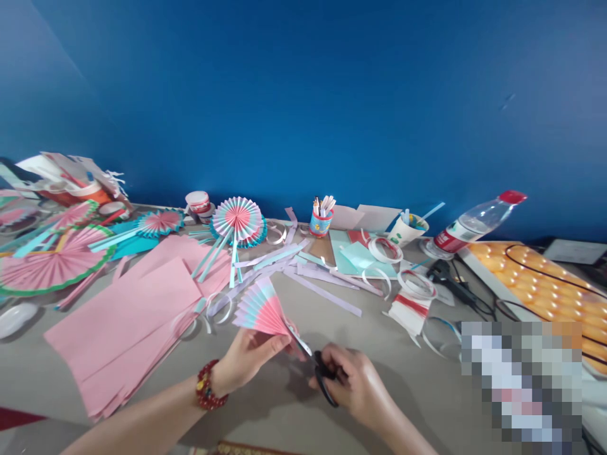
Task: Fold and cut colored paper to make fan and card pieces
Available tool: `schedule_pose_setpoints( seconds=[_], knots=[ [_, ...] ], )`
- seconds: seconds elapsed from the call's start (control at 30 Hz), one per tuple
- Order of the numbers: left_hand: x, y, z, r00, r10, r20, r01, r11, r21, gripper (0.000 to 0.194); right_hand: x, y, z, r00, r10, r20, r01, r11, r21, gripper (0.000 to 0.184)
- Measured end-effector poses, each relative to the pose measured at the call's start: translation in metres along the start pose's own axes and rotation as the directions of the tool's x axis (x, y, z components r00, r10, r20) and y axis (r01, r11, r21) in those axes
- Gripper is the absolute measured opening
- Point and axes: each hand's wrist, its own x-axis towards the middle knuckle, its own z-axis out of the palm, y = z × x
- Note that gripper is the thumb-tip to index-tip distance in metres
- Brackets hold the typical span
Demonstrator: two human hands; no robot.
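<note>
Left hand grips pleated fan; pink sheets, lilac strips near.

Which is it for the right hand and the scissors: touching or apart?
Touching: the head view plainly shows the right hand gripping the scissors at their near end.

Their left grip pinches a pleated fan. Right of the fan, their right grip holds scissors at its edge.
</note>
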Motion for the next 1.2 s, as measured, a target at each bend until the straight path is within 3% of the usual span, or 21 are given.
schedule_pose_setpoints(
  seconds=[0.13, 0.27, 0.37, 0.47, 0.57, 0.77, 0.93, 1.2],
  knots=[
    [0.001, 0.002, -0.001, 0.988, 0.065, -0.143, -0.083, 0.989, -0.119, 0.023, 0.001, -0.003, -0.001, 0.999, 0.015, -0.033, -0.016, 1.0, -0.026, 0.03],
    [0.004, 0.006, 0.001, 0.991, 0.07, -0.114, -0.087, 0.985, -0.151, 0.022, 0.001, -0.007, -0.008, 0.999, -0.041, -0.009, 0.041, 0.999, -0.01, 0.028],
    [0.006, 0.007, 0.001, 0.988, 0.06, -0.14, -0.08, 0.987, -0.141, 0.026, -0.001, -0.005, -0.017, 0.993, -0.116, 0.0, 0.116, 0.989, 0.09, 0.032],
    [0.006, 0.006, -0.001, 0.987, 0.047, -0.153, -0.065, 0.991, -0.115, 0.027, -0.003, -0.005, -0.024, 0.986, -0.148, -0.081, 0.163, 0.962, 0.221, 0.039],
    [0.004, 0.004, 0.0, 0.992, 0.021, -0.124, -0.023, 1.0, -0.017, 0.029, -0.002, -0.016, -0.027, 0.975, -0.133, -0.179, 0.169, 0.963, 0.207, 0.044],
    [0.0, -0.002, 0.007, 0.997, -0.048, -0.057, 0.051, 0.998, 0.047, 0.033, 0.015, -0.049, -0.015, 0.981, -0.065, -0.181, 0.085, 0.991, 0.106, 0.034],
    [-0.001, -0.006, 0.009, 0.997, -0.075, -0.018, 0.074, 0.996, -0.046, 0.033, 0.025, -0.05, 0.001, 0.984, -0.061, -0.164, 0.086, 0.985, 0.149, 0.021],
    [0.005, -0.005, 0.003, 0.982, 0.033, -0.188, -0.058, 0.99, -0.13, 0.03, 0.024, -0.042, 0.007, 0.977, -0.086, -0.196, 0.107, 0.989, 0.103, 0.018]
  ],
)
